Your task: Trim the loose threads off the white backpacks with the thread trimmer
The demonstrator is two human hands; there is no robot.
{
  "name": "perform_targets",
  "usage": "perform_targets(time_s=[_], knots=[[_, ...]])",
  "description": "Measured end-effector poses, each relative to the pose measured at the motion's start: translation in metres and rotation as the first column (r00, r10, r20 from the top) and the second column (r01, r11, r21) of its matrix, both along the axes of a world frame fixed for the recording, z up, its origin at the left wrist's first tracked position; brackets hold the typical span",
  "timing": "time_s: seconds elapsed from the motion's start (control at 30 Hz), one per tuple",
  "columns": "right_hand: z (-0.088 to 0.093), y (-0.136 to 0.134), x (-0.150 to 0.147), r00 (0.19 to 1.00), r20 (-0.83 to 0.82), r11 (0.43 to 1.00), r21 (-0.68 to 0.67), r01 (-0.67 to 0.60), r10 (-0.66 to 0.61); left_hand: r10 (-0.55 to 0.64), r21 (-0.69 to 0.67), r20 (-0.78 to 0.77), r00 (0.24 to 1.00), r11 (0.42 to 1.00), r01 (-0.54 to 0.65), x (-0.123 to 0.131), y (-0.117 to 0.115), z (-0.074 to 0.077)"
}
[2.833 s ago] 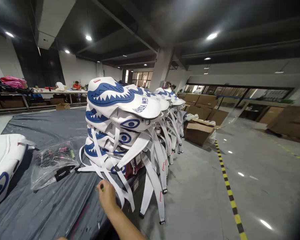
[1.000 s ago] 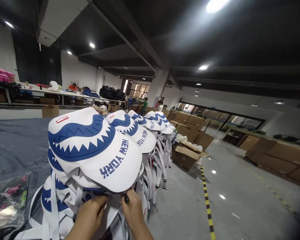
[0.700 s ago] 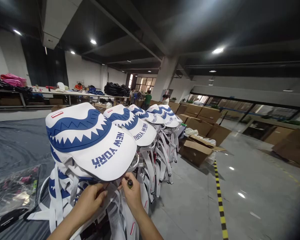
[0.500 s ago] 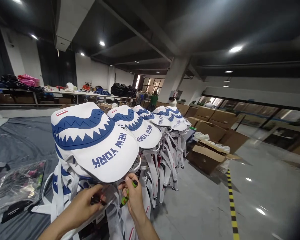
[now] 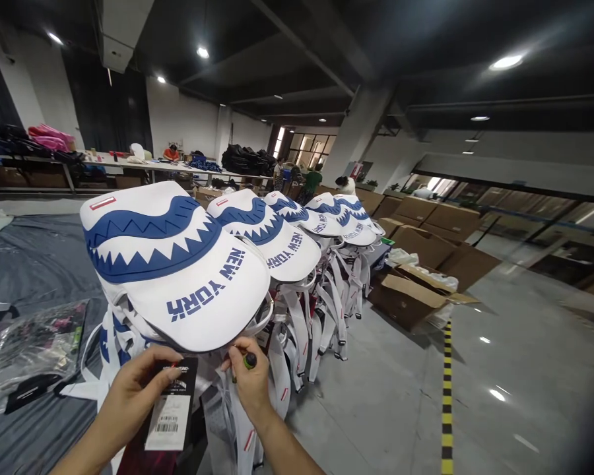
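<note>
My left hand (image 5: 141, 386) pinches the top of a black hang tag (image 5: 173, 402), which bears a white barcode label facing me. My right hand (image 5: 250, 376) is closed around a small green-and-black tool (image 5: 249, 360); only its dark end shows well. Both hands are just below the brim of the nearest white bag (image 5: 188, 277), which has a blue jagged-tooth design and NEW YORK lettering. White straps (image 5: 277, 376) hang beside my right hand. A second similar bag (image 5: 277, 244) stands behind, with several more in a row beyond it.
A dark sheet (image 5: 34, 257) spreads at left, with a clear plastic bag (image 5: 34, 349) of small items on it. Open cardboard boxes (image 5: 406, 300) stand on the right. Yellow-black tape (image 5: 447, 396) marks the floor. People (image 5: 313, 179) are by the far tables.
My left hand has moved left and up, and the black tag's barcode side now faces me. My right hand shifted slightly left and the green tool turned, showing less of itself. The view tilted slightly.
</note>
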State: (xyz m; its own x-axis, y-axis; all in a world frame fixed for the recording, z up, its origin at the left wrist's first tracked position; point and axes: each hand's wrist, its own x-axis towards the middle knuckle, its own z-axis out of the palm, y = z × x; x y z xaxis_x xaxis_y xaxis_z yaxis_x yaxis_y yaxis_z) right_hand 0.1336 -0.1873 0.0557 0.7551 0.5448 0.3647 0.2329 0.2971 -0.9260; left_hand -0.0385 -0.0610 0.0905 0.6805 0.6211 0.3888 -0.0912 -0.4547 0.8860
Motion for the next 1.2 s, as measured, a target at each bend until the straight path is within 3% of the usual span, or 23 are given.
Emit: perform_targets(time_s=[0.1,0.2,0.37,0.47,0.57,0.67,0.7,0.77,0.83,0.93,1.0,1.1,1.2], knots=[[-0.001,-0.001,-0.004,0.983,0.180,0.999,0.003,-0.040,0.039,-0.038,0.273,0.023,0.999,0.961,0.030,0.001,-0.007,-0.011],[0.001,-0.001,-0.003,0.917,0.391,0.995,0.026,-0.101,0.083,-0.083,0.520,0.020,0.996,0.852,0.060,0.001,-0.010,-0.031],[0.010,0.005,0.008,0.715,0.696,0.984,0.075,-0.159,0.062,0.023,0.683,-0.005,1.000,0.730,-0.013,0.001,-0.006,-0.055],[0.009,0.010,0.011,0.549,0.834,0.990,0.027,-0.137,0.053,0.153,0.816,0.037,0.988,0.565,-0.118,0.002,-0.002,-0.053],[0.005,0.013,0.012,0.414,0.900,0.990,-0.109,-0.095,0.139,0.232,0.903,0.121,0.965,0.378,-0.203,0.002,0.002,-0.047],[0.002,0.013,0.013,0.367,0.895,0.967,-0.234,-0.099,0.254,0.284,0.920,0.171,0.943,0.296,-0.257,0.001,0.004,-0.042],[0.002,0.013,0.013,0.374,0.884,0.959,-0.260,-0.110,0.282,0.285,0.916,0.167,0.944,0.308,-0.255,0.001,0.005,-0.042],[0.004,0.013,0.012,0.419,0.846,0.945,-0.297,-0.140,0.328,0.222,0.897,0.133,0.966,0.387,-0.213,0.002,0.006,-0.042],[0.007,0.014,0.011,0.487,0.791,0.928,-0.331,-0.169,0.371,0.096,0.834,0.081,0.992,0.538,-0.121,0.002,0.004,-0.041],[0.015,0.014,0.009,0.591,0.700,0.911,-0.372,-0.180,0.402,0.022,0.580,0.011,1.000,0.814,-0.024,0.002,-0.001,-0.038],[0.020,0.012,0.008,0.620,0.666,0.901,-0.397,-0.177,0.415,0.045,0.405,-0.026,0.999,0.914,-0.030,0.001,-0.004,-0.035],[0.027,0.008,0.008,0.558,0.693,0.876,-0.461,-0.142,0.456,0.024,0.379,-0.021,0.999,0.925,-0.015,0.000,-0.004,-0.032],[0.031,0.006,0.007,0.430,0.752,0.851,-0.520,-0.077,0.499,-0.041,0.510,-0.016,0.999,0.859,0.043,0.001,-0.001,-0.033]])
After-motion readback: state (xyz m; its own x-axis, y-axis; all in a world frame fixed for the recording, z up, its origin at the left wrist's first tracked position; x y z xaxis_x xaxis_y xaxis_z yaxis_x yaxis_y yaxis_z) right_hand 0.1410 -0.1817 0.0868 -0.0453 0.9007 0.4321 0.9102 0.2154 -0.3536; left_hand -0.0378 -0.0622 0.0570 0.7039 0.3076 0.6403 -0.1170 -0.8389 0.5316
